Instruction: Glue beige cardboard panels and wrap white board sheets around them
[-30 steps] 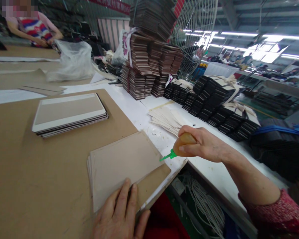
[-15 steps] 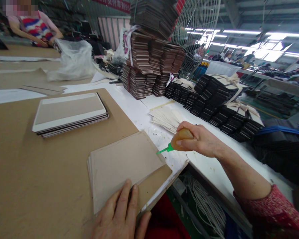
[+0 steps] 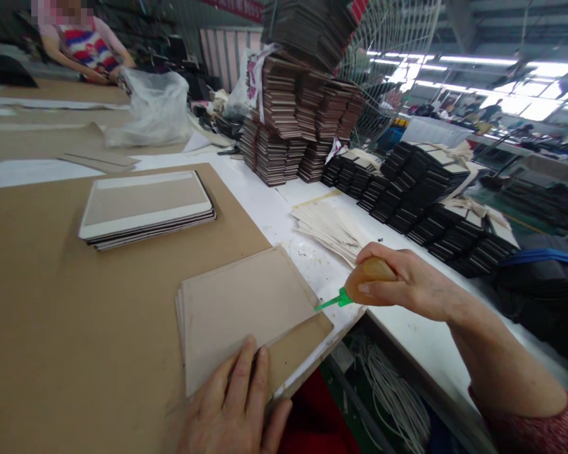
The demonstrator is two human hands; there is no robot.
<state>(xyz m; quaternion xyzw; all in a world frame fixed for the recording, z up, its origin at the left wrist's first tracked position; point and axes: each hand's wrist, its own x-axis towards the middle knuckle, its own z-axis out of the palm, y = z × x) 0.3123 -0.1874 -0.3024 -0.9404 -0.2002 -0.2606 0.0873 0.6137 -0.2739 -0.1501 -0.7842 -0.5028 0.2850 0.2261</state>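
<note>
My right hand is closed around a small amber glue bottle whose green nozzle points at the right edge of a stack of tan cardboard sheets. My left hand lies flat with fingers stretched out on the near edge of that stack, pressing it onto the brown board that covers the table.
A pile of white-edged panels lies farther back on the board. Fanned cream paper sheets, tall brown card stacks and black stacks fill the white table behind. A clear plastic bag and another person are at the far left.
The glue bottle's nozzle has stayed close to the right edge of the cardboard stack, shifting slightly along it. The view has drifted left. My left hand has stayed pressed on the stack.
</note>
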